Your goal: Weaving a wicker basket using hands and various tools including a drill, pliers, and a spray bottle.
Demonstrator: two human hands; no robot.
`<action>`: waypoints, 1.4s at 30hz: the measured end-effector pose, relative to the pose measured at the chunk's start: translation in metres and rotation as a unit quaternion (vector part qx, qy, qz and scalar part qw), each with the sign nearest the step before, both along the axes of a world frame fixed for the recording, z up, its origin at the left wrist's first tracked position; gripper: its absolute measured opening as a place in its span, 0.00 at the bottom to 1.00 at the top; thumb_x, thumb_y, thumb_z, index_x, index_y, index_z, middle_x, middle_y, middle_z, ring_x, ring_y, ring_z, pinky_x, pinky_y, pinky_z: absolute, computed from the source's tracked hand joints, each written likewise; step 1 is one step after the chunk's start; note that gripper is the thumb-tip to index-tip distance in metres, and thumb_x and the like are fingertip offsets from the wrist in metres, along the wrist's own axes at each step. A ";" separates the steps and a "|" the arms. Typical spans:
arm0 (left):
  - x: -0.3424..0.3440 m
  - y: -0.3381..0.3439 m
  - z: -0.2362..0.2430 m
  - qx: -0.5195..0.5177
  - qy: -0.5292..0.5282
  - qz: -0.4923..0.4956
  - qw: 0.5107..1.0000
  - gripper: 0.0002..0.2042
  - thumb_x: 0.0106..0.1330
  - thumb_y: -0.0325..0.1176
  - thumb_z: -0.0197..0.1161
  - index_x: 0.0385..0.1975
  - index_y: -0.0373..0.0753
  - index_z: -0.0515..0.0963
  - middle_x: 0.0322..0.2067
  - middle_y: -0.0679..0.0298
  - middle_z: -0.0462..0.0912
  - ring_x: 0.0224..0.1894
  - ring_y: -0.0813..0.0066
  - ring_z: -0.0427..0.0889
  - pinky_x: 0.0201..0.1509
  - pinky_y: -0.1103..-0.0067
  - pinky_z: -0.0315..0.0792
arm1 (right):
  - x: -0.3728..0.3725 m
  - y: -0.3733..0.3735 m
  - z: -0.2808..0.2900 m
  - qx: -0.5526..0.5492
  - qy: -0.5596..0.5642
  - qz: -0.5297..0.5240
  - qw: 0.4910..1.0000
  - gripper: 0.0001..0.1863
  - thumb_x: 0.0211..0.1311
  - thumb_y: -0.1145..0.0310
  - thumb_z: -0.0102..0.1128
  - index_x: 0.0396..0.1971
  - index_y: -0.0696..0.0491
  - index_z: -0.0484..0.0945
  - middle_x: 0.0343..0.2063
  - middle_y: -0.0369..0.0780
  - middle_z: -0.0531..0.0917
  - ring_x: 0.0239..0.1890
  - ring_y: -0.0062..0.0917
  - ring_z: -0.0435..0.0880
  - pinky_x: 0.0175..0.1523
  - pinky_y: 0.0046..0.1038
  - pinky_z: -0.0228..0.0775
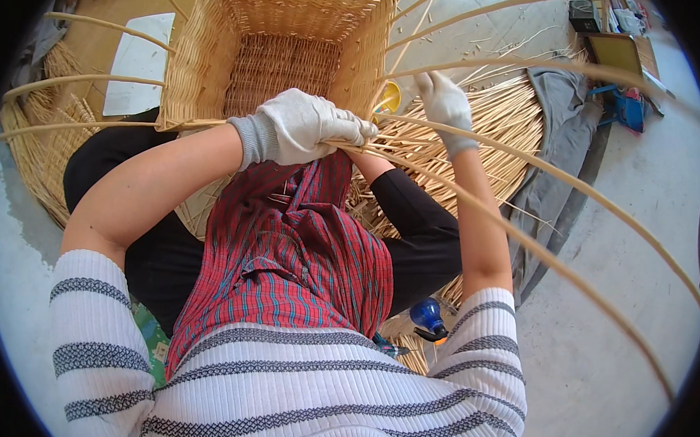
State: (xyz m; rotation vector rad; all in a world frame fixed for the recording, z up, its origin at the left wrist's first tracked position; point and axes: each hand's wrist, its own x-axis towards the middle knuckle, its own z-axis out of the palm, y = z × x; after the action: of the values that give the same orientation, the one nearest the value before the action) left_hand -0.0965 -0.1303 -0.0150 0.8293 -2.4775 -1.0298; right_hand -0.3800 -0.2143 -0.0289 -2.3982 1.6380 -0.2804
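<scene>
A rectangular wicker basket [286, 67] with a darker brown woven bottom is tipped toward me above my lap. Long wicker rods [524, 156] stick out from its rim to both sides. My left hand [307, 127], in a white knit glove, is closed over the near rim at its right corner and grips the rods there. My right hand [446, 109], gloved too, is raised to the right of the basket. Its fingers are curled together just below one outstretched rod; what they hold, if anything, is hidden. Another rod crosses in front of the right wrist.
Loose wicker rods [495, 123] lie in a large heap to the right, beside a grey cloth [560, 142]. A yellow bowl [389, 99] is partly hidden behind the basket. A blue bottle [428, 314] stands by my right thigh. A white sheet [138, 65] lies at the left.
</scene>
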 end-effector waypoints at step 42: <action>-0.020 0.033 -0.014 -0.252 -0.047 0.141 0.956 0.07 0.59 0.33 0.63 0.37 0.50 0.81 0.54 0.72 0.83 0.36 0.78 0.82 0.38 0.80 0.75 | 0.115 -0.023 -0.089 0.063 -0.602 -0.257 0.754 0.19 0.74 0.54 0.51 0.52 0.53 0.76 0.32 0.34 0.81 0.32 0.18 0.75 0.40 0.24 0.69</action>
State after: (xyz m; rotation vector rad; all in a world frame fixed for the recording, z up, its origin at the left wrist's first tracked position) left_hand -0.1168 -0.0978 -0.0290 1.0290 -2.4327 -0.2432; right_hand -0.2649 -0.2369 -0.1180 -1.0094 1.4093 -1.3797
